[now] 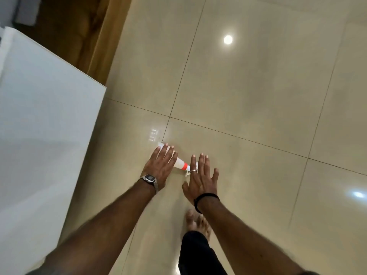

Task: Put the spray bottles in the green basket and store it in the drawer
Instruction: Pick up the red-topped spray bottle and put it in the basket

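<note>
Fingers of both hands are stretched out flat and spread, and they hold nothing. Closest to the camera are a bare foot (197, 223) and a dark trouser leg (195, 253), then the two forearms reaching forward and down. On the left wrist sits a metal watch (150, 178); on the right wrist a black band (205, 197).

Left hand (160, 167) hovers over the body of a white spray bottle (179, 162), and the right hand (201, 175) covers its trigger end. This bottle lies on its side on the floor and has an orange collar near the neck. Whether any finger already touches it, I cannot tell.

I think the step is to pick up this bottle. It would be good to close one hand around the body, not the trigger, so that it does not spray or roll away.

Beyond the hands, the floor (258, 86) is of glossy beige tiles which reflect ceiling lamps. At the left stands a white cabinet (39, 116), with brown wood (79, 32) behind. Green basket and drawer are not visible.
</note>
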A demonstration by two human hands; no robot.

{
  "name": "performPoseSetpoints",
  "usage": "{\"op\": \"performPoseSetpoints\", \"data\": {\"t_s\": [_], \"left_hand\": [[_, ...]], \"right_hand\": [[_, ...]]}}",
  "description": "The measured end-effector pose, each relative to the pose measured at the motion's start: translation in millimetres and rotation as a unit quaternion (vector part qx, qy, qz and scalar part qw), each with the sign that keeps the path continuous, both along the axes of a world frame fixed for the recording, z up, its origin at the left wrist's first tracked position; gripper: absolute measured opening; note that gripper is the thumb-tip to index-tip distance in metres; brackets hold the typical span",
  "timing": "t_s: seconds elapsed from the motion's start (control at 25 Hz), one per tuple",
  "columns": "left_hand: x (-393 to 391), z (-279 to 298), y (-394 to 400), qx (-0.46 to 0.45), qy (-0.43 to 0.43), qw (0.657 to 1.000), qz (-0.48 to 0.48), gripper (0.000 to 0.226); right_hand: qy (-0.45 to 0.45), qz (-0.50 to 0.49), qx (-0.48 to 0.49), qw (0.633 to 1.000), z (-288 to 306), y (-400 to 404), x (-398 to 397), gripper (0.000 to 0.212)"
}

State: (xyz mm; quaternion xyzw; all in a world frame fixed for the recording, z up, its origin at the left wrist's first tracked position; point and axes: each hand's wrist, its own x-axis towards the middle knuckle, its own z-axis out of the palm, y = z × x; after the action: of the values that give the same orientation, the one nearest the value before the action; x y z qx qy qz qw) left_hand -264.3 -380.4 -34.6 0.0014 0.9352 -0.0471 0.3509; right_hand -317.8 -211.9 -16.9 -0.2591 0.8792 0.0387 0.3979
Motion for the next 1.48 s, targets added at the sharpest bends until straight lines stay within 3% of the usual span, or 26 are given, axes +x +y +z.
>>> {"op": "performPoseSetpoints", "data": {"t_s": [0.2,0.28,0.36,0.52,0.72,0.84,1.08,1.28,1.48], "left_hand": [[-21,-37,-5,-0.052,-0.063,0.996,-0.033,0.085],[-14,-28,-3,-0.037,-0.061,0.997,0.016,0.083],[-1,-6,2,0.002,-0.046,0.992,0.117,0.083],[15,74,16,0.130,0.046,0.934,0.328,0.089],[13,183,16,0.242,0.179,0.865,0.402,0.083],[21,245,-4,0.253,0.281,0.813,0.443,0.081],[90,320,-36,0.218,0.419,0.710,0.522,0.082],[234,356,-43,0.159,0.520,0.587,0.599,0.079],[418,371,-17,0.050,0.528,0.531,0.661,0.085]], "right_hand": [[-0.031,-0.023,-0.001,0.999,-36,5,11,0.091],[-0.040,-0.031,-0.006,0.999,-28,7,10,0.089],[-0.049,-0.102,-0.020,0.993,-9,8,9,0.090],[-0.083,-0.270,-0.071,0.957,64,-9,3,0.092],[-0.163,-0.298,-0.231,0.912,170,-56,-11,0.074],[-0.168,-0.259,-0.291,0.906,226,-87,-13,0.055],[-0.127,-0.094,-0.339,0.927,303,-140,36,0.042],[-0.121,0.060,-0.351,0.926,341,-157,159,0.058],[-0.189,0.180,-0.325,0.909,356,-175,327,0.061]]}}
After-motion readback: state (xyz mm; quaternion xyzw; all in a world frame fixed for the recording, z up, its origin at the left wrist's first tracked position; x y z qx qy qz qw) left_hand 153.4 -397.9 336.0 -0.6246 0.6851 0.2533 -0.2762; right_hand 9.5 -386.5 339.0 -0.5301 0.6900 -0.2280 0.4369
